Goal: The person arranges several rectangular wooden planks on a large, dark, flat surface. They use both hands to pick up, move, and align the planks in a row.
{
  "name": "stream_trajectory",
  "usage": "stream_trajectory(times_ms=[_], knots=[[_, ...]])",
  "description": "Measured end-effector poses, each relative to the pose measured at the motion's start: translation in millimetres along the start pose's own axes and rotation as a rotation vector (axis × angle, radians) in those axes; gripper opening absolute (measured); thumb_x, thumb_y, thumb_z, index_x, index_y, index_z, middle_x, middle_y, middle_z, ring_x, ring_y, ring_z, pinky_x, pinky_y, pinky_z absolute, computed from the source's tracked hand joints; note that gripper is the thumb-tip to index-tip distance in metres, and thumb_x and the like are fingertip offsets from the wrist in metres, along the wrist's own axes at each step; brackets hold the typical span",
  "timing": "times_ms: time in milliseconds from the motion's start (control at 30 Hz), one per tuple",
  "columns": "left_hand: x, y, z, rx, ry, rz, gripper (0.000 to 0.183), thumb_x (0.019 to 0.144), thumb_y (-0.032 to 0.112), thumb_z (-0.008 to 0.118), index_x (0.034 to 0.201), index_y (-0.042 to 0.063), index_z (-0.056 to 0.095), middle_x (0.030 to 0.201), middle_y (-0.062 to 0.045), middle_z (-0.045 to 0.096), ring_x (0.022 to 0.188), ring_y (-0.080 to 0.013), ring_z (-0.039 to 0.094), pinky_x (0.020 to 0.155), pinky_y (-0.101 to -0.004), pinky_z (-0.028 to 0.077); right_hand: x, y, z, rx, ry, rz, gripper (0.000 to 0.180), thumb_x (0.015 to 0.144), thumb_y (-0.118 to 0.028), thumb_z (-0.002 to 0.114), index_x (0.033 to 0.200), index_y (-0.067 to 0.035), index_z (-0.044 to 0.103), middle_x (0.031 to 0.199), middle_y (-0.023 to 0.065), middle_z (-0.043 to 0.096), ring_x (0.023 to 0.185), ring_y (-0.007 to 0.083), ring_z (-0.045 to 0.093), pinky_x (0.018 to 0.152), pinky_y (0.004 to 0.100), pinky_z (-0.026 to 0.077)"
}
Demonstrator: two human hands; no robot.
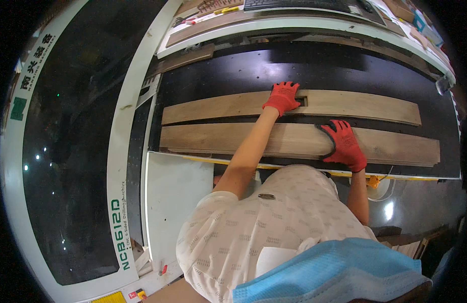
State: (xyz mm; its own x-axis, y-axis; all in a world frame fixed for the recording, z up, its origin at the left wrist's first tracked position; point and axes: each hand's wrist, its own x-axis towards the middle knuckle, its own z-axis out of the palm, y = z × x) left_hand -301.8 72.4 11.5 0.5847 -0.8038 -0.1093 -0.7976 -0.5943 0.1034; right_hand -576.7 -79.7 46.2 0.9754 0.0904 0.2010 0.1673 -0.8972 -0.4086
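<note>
Two runs of long wooden boards lie side by side on a black machine table. On the far wooden board (354, 104), near its rectangular cut-out, rests my left hand (282, 97) in a red work glove, fingers spread over the far edge. My right hand (343, 146), also in a red glove with a dark palm side, lies over the near stack of wooden boards (225, 138), thumb and fingers apart; whether it grips the boards cannot be told. A narrow gap shows the black table (225, 75) between the far board and the stack.
A CNC drilling machine's white-framed cover (119, 151) stands at the left. Beyond the table, a white rail (294, 23) runs below a shelf with a keyboard (294, 4) and hand tools. A short board (188, 58) lies at the far left corner. A white panel (180, 197) sits near my left side.
</note>
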Motion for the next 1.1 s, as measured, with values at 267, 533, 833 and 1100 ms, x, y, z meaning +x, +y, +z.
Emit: stream_trajectory(times_ms=[267,533,833,1100], knots=[[8,-12,28,-0.026,0.069,-0.071,0.065,0.078,0.041,0.079,0.136,0.023,0.057,0.136,-0.011,0.056,0.124,-0.0346,0.054,0.102,-0.0503,0.044,0,-3,1,0.053,0.044,0.076,0.089,0.061,-0.038,0.086,0.14,-0.013,0.055,0.138,0.0188,0.053,0.132,0.0403,0.046,0.117,0.0509,0.031],[3,-31,21,-0.144,0.063,-0.135,0.064,0.072,0.022,0.076,0.134,0.029,0.061,0.14,-0.011,0.054,0.131,-0.0358,0.049,0.11,-0.0548,0.034,85,32,15,-0.261,-0.013,-0.16,0.051,0.09,-0.026,0.061,0.141,-0.02,0.057,0.104,0.0108,0.068,0.096,0.029,0.065,0.089,0.042,0.046],[-2,-49,19,-0.053,0.005,-0.316,0.064,0.073,0.019,0.073,0.134,0.03,0.059,0.142,-0.013,0.05,0.135,-0.0364,0.046,0.114,-0.0638,0.028,150,53,45,-0.336,-0.291,-0.046,0.043,0.086,-0.02,0.058,0.128,-0.02,0.068,0.103,0.0107,0.072,0.101,0.0271,0.068,0.092,0.0422,0.045],[1,-43,26,0.035,-0.01,-0.344,0.058,0.076,0.023,0.071,0.133,0.023,0.059,0.14,-0.014,0.05,0.132,-0.0374,0.048,0.107,-0.0633,0.034,143,62,51,-0.249,-0.225,-0.008,0.043,0.087,-0.024,0.06,0.129,-0.018,0.066,0.117,0.0103,0.071,0.114,0.0279,0.064,0.109,0.0535,0.037]])
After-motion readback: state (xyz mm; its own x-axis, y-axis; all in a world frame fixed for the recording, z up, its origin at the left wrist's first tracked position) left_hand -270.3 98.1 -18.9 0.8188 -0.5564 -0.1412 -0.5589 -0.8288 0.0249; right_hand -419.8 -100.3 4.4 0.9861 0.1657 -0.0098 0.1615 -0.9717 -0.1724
